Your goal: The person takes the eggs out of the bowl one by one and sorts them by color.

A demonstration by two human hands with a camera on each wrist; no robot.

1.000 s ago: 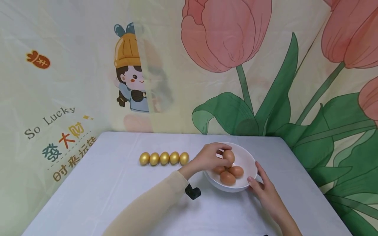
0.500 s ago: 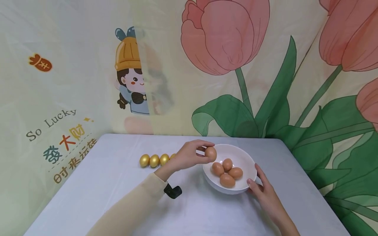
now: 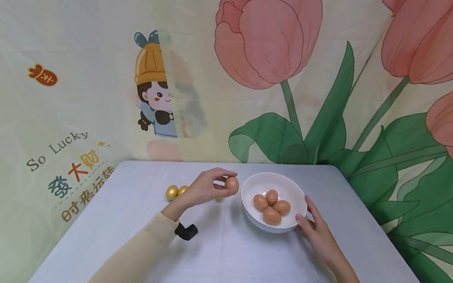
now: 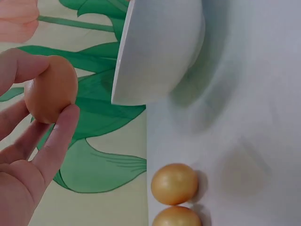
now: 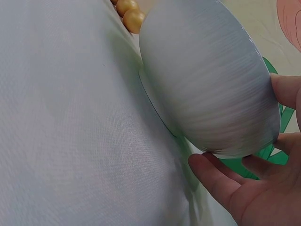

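A brown egg (image 3: pixel 232 185) is pinched between the thumb and fingertips of my left hand (image 3: pixel 205 188), above the table and left of the bowl. In the left wrist view this egg (image 4: pixel 52 89) is held up by the fingers, apart from the bowl's outer wall (image 4: pixel 157 52). Several more brown eggs (image 3: pixel 272 216) lie together inside the white bowl (image 3: pixel 295 188). My right hand (image 3: pixel 318 226) grips the bowl's right side, thumb at the rim and fingers against the outside. Golden eggs (image 3: pixel 172 193) stand in a row behind my left hand, which partly hides them.
The white-covered table (image 3: pixel 226 251) ends at the back against a printed cloth (image 3: pixel 198 78) with tulips and a cartoon figure. A black wrist device (image 3: pixel 186 232) sits by the left sleeve (image 3: pixel 141 247). In the left wrist view, two golden eggs (image 4: pixel 175 183) lie below the bowl.
My left hand has lifted a brown egg out of the bowl and carried it leftward, over the right end of the golden row. The right hand and bowl have stayed put.
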